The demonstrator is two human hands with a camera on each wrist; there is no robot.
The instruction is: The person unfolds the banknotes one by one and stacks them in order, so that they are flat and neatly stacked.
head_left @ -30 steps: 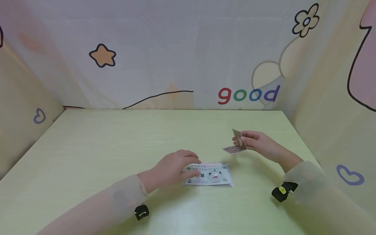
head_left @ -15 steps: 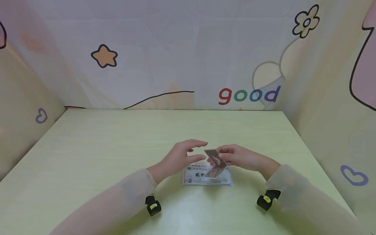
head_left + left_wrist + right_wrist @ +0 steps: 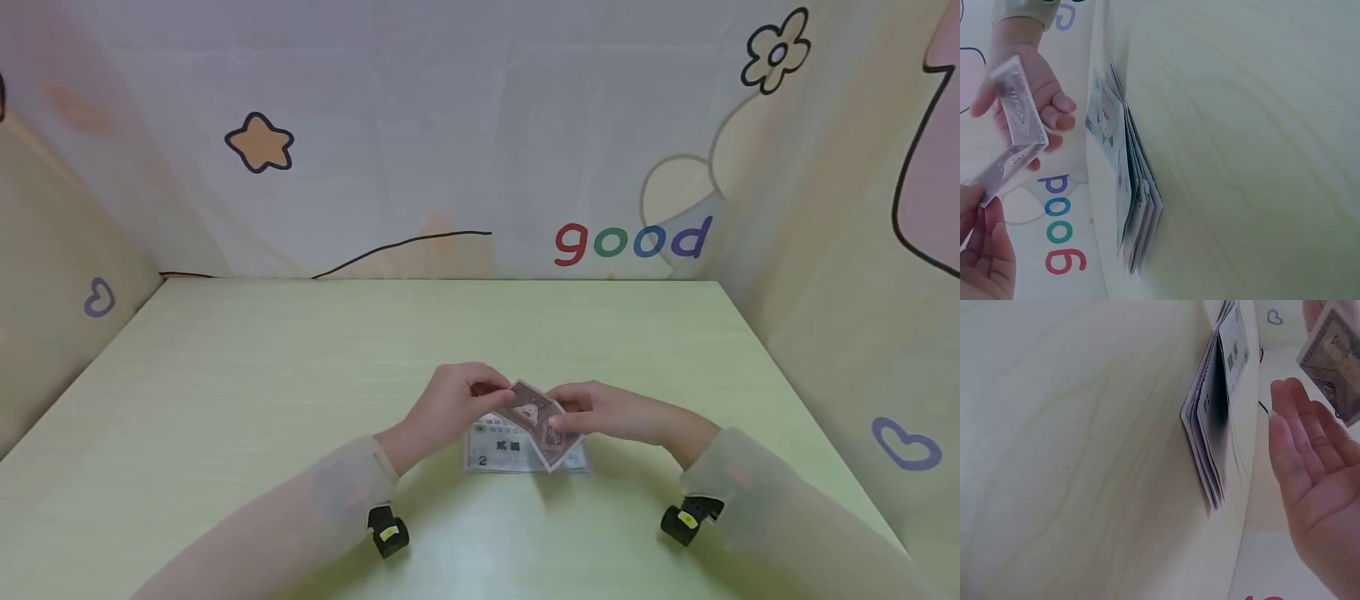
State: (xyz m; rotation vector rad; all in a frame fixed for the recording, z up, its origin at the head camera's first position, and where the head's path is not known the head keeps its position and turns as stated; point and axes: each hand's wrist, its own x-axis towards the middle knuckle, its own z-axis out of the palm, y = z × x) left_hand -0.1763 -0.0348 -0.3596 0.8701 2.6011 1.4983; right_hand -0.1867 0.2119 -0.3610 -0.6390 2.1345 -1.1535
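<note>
In the head view my left hand (image 3: 437, 417) pinches one corner of a brown play banknote (image 3: 551, 446) between thumb and fingers. The note has a crease across its middle, and the left wrist view shows it bent there. My right hand (image 3: 622, 414) is close around the note's other end; its fingers (image 3: 1310, 434) are loosely spread in the right wrist view, apart from the paper. Beneath both hands lies a stack of pale play banknotes (image 3: 491, 460), the top one printed with a 2. Both wrist views show the stack's layers bent and slightly fanned.
A light green-yellow tabletop (image 3: 262, 358) extends around the stack. A printed cloth backdrop (image 3: 390, 142) with a star, a flower and the word good stands behind and at both sides. Black cameras are strapped to both wrists.
My right hand has brought the brown banknote leftward from the right, over the stack. My left hand has risen off the stack and taken the note's corner; my right fingers have loosened.
</note>
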